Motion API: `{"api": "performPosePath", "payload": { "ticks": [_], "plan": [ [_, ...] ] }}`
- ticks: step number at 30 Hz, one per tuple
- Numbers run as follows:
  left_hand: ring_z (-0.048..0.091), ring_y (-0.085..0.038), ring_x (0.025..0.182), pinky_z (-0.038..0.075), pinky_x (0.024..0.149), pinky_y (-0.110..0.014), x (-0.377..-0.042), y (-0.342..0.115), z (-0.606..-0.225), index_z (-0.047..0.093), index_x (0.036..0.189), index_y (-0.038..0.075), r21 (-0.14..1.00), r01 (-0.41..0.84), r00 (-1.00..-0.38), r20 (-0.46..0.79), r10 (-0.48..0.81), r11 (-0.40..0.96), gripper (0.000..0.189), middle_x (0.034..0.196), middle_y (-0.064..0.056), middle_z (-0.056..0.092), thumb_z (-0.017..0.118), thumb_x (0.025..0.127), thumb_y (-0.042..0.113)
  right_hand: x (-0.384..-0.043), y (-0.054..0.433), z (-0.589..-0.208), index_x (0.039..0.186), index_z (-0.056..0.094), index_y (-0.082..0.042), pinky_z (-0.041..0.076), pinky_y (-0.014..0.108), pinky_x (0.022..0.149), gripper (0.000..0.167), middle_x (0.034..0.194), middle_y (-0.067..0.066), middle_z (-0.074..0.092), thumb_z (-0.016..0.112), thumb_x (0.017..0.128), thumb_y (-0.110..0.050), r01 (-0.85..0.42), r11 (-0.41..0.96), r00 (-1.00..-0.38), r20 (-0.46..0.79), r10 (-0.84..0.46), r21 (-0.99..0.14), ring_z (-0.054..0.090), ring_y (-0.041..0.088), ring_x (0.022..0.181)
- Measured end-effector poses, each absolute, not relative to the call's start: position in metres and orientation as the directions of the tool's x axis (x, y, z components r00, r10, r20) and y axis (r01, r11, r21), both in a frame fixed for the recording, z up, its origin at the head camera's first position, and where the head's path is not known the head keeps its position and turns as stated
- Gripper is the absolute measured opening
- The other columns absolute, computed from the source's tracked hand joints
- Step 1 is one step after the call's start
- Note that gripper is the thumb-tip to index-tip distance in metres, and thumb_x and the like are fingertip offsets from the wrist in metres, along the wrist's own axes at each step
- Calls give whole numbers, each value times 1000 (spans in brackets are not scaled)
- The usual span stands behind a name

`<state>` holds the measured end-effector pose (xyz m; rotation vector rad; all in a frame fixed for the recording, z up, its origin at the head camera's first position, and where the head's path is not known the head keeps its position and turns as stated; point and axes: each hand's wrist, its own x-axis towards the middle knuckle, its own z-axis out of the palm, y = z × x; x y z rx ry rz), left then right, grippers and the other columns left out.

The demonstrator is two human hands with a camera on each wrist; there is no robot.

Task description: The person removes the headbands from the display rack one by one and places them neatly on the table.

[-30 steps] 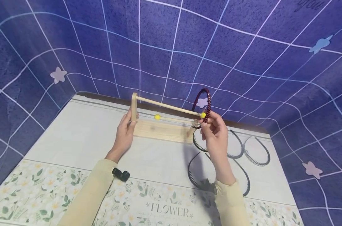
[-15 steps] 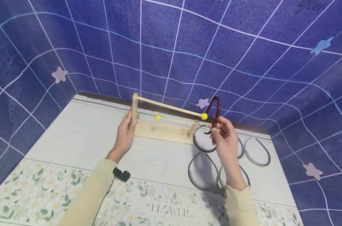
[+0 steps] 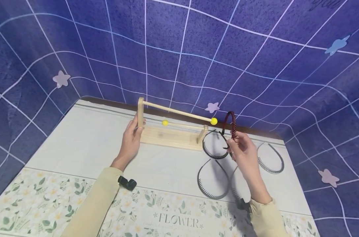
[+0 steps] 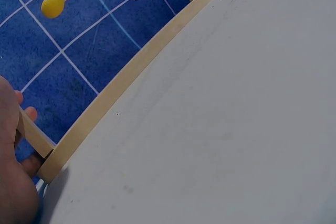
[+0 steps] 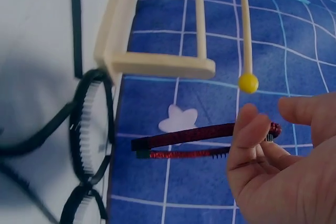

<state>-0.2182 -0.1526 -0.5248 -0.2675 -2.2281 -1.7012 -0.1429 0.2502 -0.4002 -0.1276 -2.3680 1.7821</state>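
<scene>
My left hand (image 3: 132,138) grips the left upright (image 3: 141,113) of a pale wooden rack, thumb in front and fingers behind it. The rack has a flat base (image 3: 170,137) and two horizontal rods, each tipped with a yellow ball (image 3: 214,121). To its right, my right hand (image 3: 246,156) pinches a dark red headband (image 3: 234,124) that stands upright, apart from the rod end. In the right wrist view the dark red headband (image 5: 194,134) shows edge-on, with the yellow rod tip (image 5: 248,83) above it. The left wrist view shows the rack's base edge (image 4: 131,72).
Toothed dark headbands lie on the white tabletop: one (image 3: 216,157) beside the rack's right end, another (image 3: 213,198) nearer the front, and a greyer one (image 3: 272,171) at far right. More are partly hidden under my right arm. A blue gridded cloth (image 3: 167,49) rises behind.
My right hand has moved right and toward the front, carrying the dark red headband away from the upper rod's ball end. My left hand and the rack have stayed put.
</scene>
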Motion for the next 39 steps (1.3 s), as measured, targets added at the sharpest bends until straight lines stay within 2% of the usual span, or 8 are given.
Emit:
{"api": "performPosePath", "payload": {
  "ticks": [6, 11, 14, 18, 22, 28, 34, 39],
  "plan": [
    [56, -41, 147, 45, 130, -50, -218, -154, -525, 23, 178, 38, 901, 345, -929, 367, -41, 264, 70, 155, -20, 55, 47, 118, 9, -137, 272, -402, 132, 70, 1, 57, 18, 51, 29, 96, -11, 75, 70, 112, -20, 12, 375, -978, 67, 198, -927, 69, 9, 78],
    [53, -40, 149, 45, 131, -52, -218, -156, -526, 23, 178, 36, 900, 348, -929, 369, -35, 263, 68, 156, -20, 54, 46, 119, 12, -129, 288, -404, 122, 74, 0, 63, 22, 57, 34, 102, -2, 79, 72, 111, -33, 36, 489, -968, 92, 234, -871, 71, 10, 81],
    [52, -39, 150, 45, 131, -52, -218, -156, -527, 23, 178, 36, 901, 345, -930, 367, -36, 263, 68, 157, -19, 53, 46, 119, 13, -124, 295, -405, 121, 75, -2, 63, 24, 61, 40, 98, 3, 79, 74, 109, -40, 84, 539, -965, 66, 253, -838, 72, 13, 75],
    [54, -40, 149, 45, 131, -53, -218, -156, -527, 24, 178, 36, 901, 345, -929, 368, -41, 263, 68, 155, -19, 55, 47, 118, 12, -118, 305, -411, 124, 75, -5, 58, 23, 64, 44, 87, -4, 78, 77, 106, -45, 141, 553, -962, 17, 271, -821, 71, 19, 66],
    [57, -41, 146, 45, 130, -54, -218, -155, -528, 25, 178, 35, 900, 349, -927, 373, -45, 260, 69, 153, -20, 56, 48, 118, 10, -112, 313, -421, 124, 75, -4, 63, 21, 70, 37, 105, -8, 74, 81, 104, -35, 97, 548, -969, 46, 242, -831, 73, 11, 73],
    [56, -43, 146, 45, 130, -57, -218, -155, -527, 24, 178, 36, 897, 357, -924, 380, -43, 259, 70, 153, -20, 56, 47, 117, 9, -101, 328, -436, 117, 77, 6, 59, 6, 92, 25, 137, 5, 59, 86, 97, -7, -61, 539, -967, 183, 175, -840, 65, -3, 108],
    [57, -41, 146, 46, 130, -53, -218, -153, -525, 24, 178, 39, 900, 349, -928, 371, -41, 263, 70, 154, -20, 55, 46, 118, 9, -88, 346, -446, 113, 77, 10, 58, 5, 96, 28, 155, 10, 50, 89, 89, 6, -129, 546, -954, 254, 160, -828, 68, -5, 104],
    [57, -39, 146, 47, 130, -49, -219, -153, -525, 24, 177, 40, 902, 344, -929, 367, -44, 261, 71, 154, -20, 55, 46, 118, 8, -81, 365, -455, 111, 78, 11, 56, 6, 101, 31, 161, 22, 48, 91, 83, 13, -173, 572, -950, 290, 119, -802, 64, -11, 116]
  ]
}}
